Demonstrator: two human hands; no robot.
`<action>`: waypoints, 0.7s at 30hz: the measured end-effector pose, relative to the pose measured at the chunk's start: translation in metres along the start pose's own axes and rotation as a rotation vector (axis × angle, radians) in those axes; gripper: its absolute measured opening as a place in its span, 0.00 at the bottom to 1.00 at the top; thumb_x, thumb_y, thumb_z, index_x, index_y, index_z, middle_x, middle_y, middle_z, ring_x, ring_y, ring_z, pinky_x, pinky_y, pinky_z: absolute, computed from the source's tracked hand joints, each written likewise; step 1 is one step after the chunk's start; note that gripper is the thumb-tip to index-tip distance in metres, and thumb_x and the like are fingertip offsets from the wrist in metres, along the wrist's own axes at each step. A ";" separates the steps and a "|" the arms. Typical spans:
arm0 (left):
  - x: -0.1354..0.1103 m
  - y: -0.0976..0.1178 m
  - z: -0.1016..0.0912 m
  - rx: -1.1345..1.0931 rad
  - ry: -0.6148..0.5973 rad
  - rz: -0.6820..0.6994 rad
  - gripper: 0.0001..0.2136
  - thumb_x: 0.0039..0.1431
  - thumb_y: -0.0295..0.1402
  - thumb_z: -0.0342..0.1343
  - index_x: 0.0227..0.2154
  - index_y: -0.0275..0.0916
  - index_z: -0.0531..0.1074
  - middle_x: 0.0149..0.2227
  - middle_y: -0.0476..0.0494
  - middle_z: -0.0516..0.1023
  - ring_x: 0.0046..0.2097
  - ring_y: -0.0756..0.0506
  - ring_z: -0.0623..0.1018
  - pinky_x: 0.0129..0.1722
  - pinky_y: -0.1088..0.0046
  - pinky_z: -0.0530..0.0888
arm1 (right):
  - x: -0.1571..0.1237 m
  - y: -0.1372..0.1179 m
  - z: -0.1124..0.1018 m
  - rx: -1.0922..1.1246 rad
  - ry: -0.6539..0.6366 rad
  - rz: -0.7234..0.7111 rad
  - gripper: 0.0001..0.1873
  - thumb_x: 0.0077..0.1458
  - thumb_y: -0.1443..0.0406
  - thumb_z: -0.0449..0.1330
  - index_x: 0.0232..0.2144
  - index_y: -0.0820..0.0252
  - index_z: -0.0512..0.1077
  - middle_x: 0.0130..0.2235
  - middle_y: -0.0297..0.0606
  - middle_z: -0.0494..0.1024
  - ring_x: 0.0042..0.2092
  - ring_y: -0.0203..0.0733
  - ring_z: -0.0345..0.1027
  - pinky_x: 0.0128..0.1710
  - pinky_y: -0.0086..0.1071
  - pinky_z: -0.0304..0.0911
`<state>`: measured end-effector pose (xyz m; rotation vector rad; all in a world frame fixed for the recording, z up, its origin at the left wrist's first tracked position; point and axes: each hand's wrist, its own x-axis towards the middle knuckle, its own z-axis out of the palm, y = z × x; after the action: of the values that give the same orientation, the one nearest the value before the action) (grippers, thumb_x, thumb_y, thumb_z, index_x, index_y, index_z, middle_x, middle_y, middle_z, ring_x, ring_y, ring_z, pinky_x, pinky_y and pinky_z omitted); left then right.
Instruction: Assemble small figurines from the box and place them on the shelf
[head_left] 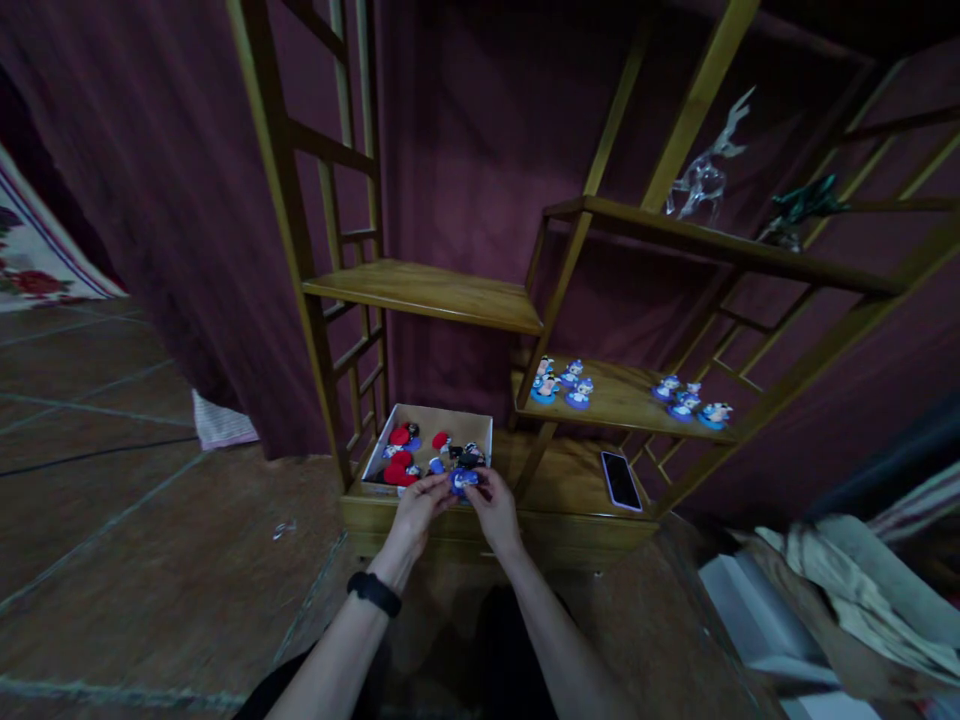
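My left hand (425,503) and my right hand (491,502) both pinch a small blue-and-white figurine (464,481) between their fingertips. They hold it just over the front right edge of a white cardboard box (427,415). Inside the box lie several small figurines with red, blue and black parts; a red one (400,470) is near the left side. On the middle shelf to the right stand more figurines, a purple-and-white one (579,393) in the left group and another (684,404) in the right group.
A wooden shelf unit (427,290) stands before a dark purple curtain (450,150). A phone (621,480) lies on the lower right board. Above it, a clear deer ornament (706,180) and a green ornament (804,210) rest on a shelf. White boxes (757,605) sit at the right.
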<state>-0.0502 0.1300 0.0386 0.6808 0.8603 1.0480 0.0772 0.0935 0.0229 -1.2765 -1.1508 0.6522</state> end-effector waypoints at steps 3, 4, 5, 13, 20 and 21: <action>-0.005 -0.001 -0.002 0.023 -0.031 -0.046 0.10 0.41 0.25 0.63 0.31 0.31 0.74 0.30 0.40 0.78 0.32 0.49 0.77 0.38 0.72 0.73 | -0.006 -0.002 -0.003 -0.110 0.009 -0.055 0.14 0.47 0.65 0.58 0.40 0.56 0.69 0.40 0.36 0.73 0.39 0.38 0.69 0.40 0.31 0.64; -0.007 -0.002 -0.002 0.030 -0.039 -0.066 0.11 0.42 0.25 0.63 0.32 0.32 0.74 0.31 0.41 0.78 0.32 0.49 0.77 0.38 0.72 0.73 | -0.008 -0.003 -0.004 -0.132 0.005 -0.061 0.14 0.47 0.66 0.58 0.40 0.56 0.69 0.39 0.36 0.73 0.39 0.38 0.68 0.40 0.31 0.64; -0.009 -0.004 -0.002 0.038 -0.038 -0.087 0.12 0.42 0.26 0.63 0.33 0.33 0.74 0.32 0.41 0.78 0.33 0.49 0.77 0.38 0.72 0.73 | -0.011 -0.003 -0.006 -0.146 0.003 -0.061 0.14 0.47 0.66 0.58 0.39 0.55 0.70 0.39 0.35 0.73 0.39 0.38 0.68 0.39 0.31 0.64; -0.026 -0.013 0.000 0.149 -0.052 -0.116 0.19 0.36 0.32 0.66 0.37 0.37 0.74 0.33 0.44 0.78 0.33 0.48 0.76 0.36 0.72 0.72 | -0.030 -0.019 -0.020 -0.189 -0.080 -0.060 0.20 0.47 0.66 0.58 0.45 0.53 0.67 0.43 0.35 0.73 0.41 0.39 0.68 0.40 0.31 0.64; -0.030 -0.032 0.019 0.209 -0.079 -0.024 0.22 0.30 0.36 0.68 0.33 0.35 0.74 0.26 0.45 0.77 0.29 0.48 0.76 0.31 0.73 0.72 | -0.043 -0.037 -0.050 -0.207 -0.063 -0.079 0.15 0.52 0.65 0.56 0.43 0.52 0.68 0.41 0.34 0.74 0.42 0.38 0.67 0.42 0.30 0.62; -0.031 -0.035 0.024 0.230 -0.075 -0.009 0.22 0.29 0.37 0.67 0.33 0.35 0.74 0.25 0.46 0.77 0.29 0.48 0.75 0.30 0.73 0.71 | -0.044 -0.037 -0.055 -0.214 -0.055 -0.071 0.14 0.52 0.66 0.55 0.42 0.53 0.69 0.40 0.34 0.74 0.41 0.38 0.68 0.41 0.30 0.62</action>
<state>-0.0216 0.0865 0.0307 0.9027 0.9257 0.9174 0.1046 0.0247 0.0510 -1.3974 -1.3332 0.5251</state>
